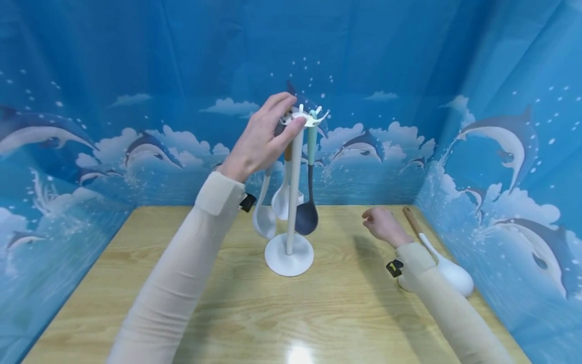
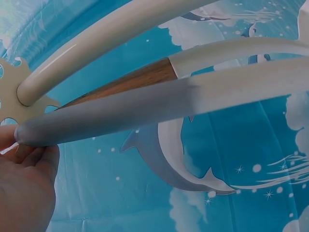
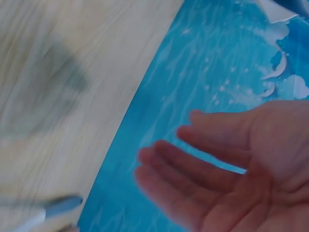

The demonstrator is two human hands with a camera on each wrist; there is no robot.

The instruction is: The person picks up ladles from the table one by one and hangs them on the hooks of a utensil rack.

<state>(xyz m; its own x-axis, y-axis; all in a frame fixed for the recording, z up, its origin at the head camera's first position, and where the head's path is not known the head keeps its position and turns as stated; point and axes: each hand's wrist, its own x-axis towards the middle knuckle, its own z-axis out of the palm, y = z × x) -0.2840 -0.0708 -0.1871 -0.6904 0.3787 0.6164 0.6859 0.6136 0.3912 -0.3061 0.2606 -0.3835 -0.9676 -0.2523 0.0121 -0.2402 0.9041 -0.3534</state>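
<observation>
A white utensil stand (image 1: 294, 192) rises from a round base on the table. At its hooked top, my left hand (image 1: 265, 134) pinches the grey handle end of a white-headed ladle (image 1: 263, 221); the left wrist view shows thumb and fingers on that grey handle (image 2: 111, 113). Behind it hangs a white utensil (image 1: 281, 202) with a wooden handle (image 2: 130, 82). A dark ladle (image 1: 306, 218) with a mint handle hangs at the stand's right side. My right hand (image 1: 385, 226), fingers loosely bent and holding nothing, hovers over the table's right part.
A white ladle (image 1: 454, 277) with a wooden handle lies near the table's right edge, partly behind my right forearm. A grey handle tip (image 3: 65, 205) shows low in the right wrist view. Blue dolphin-print curtains (image 1: 386, 60) surround the wooden table (image 1: 227, 313).
</observation>
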